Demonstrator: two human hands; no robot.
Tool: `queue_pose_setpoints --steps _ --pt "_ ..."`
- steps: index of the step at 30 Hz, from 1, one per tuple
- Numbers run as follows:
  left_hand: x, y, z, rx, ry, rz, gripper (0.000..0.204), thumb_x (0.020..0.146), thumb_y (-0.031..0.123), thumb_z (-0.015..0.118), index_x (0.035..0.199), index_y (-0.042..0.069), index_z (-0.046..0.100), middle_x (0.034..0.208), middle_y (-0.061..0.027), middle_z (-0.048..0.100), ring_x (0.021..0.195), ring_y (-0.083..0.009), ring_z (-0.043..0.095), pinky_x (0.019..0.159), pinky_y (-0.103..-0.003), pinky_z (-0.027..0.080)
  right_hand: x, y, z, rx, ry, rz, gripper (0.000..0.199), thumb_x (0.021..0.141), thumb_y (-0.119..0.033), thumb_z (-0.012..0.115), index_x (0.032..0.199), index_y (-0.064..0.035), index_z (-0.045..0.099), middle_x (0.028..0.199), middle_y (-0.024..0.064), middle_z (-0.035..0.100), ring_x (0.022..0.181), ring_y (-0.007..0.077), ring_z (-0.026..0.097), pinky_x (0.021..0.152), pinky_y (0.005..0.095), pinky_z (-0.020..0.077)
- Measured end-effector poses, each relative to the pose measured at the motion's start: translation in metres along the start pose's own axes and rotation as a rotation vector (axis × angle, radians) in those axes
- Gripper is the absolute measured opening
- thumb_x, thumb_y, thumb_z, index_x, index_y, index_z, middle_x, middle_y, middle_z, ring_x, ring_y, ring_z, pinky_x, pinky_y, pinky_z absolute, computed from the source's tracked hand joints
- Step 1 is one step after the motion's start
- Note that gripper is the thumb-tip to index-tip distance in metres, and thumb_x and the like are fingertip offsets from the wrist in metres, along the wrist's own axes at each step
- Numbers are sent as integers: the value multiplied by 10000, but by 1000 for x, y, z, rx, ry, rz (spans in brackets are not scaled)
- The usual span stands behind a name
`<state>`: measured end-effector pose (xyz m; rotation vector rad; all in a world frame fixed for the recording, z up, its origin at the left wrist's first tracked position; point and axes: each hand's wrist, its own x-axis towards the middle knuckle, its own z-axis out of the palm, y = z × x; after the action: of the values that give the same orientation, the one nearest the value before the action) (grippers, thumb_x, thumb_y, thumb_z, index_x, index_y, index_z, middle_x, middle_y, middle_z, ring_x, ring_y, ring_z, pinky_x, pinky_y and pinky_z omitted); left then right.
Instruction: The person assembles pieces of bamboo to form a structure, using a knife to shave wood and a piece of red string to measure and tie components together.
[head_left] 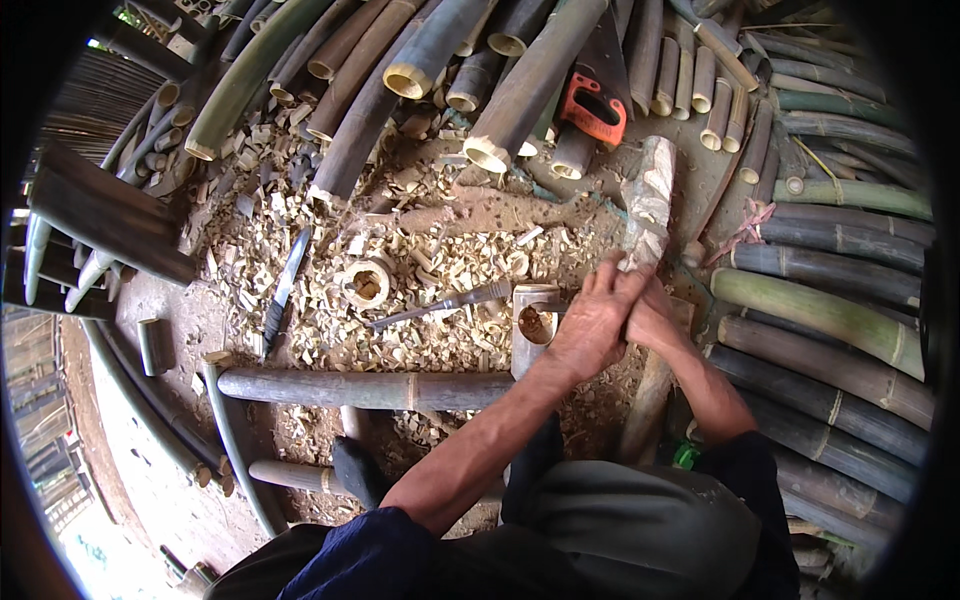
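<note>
My left hand (590, 325) is closed around a slim metal-shanked tool (552, 307), whose shaft runs toward a hole in a short bamboo section (522, 350). Its fingers hide the tool's handle. My right hand (650, 305) is closed and pressed against the left one; what it grips is hidden. Just beyond both hands is a rough, pale wooden billet (652, 185), its near end by my fingers. Left of the bamboo section, a wooden-handled chisel (445, 302) lies on the shavings. A bamboo ring (367, 283) and a dark-handled knife (287, 285) are farther left.
Pale wood chips (440, 345) cover the ground. A bamboo pole (360, 388) lies across in front of my feet. Many bamboo poles (550, 75) are piled at the far side, with an orange-handled saw (597, 118) among them. More poles (830, 365) are stacked at the right.
</note>
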<state>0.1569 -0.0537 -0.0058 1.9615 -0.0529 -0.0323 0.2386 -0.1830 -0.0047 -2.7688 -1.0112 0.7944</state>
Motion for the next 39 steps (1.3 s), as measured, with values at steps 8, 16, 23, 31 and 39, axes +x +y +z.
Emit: queue_pose_setpoints --steps 8,16,23,31,39 --pt "-15 -14 4 -58 522 -11 961 670 -105 707 1547 114 380 1493 -265 300 1302 -462 472 1053 -525 531 40 -42 -12 -358 89 -449 67 878 -123 640 846 -100 694 806 87 684 774 222 647 790 406 549" --pt "-33 24 -71 275 249 -46 1040 638 76 873 1533 88 344 1515 -285 277 1403 -485 340 1163 -612 375 -63 -22 35 234 11 58 316 900 -326 738 1088 -76 692 1031 173 717 955 378 700 817 474 549" --pt "94 -16 -165 490 446 -532 910 731 409 850 1369 -67 409 1348 -286 498 1276 -431 499 1050 -496 465 -139 -23 192 194 423 428 485 903 -217 700 1272 23 495 1151 280 533 1114 475 524 961 551 425" --pt "86 -44 -170 256 162 -590 766 748 488 840 1198 -96 637 963 -215 737 867 -301 725 823 -469 596 -46 -51 112 814 651 168 534 947 -309 712 1337 -6 509 1212 214 566 1167 372 570 990 511 483" --pt "-71 1 -123 -830 7 -656 739 803 452 812 1222 -117 595 1009 -175 713 896 -253 700 709 -375 610 87 -41 -18 1974 301 117 639 963 -624 591 1284 -73 569 1069 53 664 987 184 635 789 395 560"
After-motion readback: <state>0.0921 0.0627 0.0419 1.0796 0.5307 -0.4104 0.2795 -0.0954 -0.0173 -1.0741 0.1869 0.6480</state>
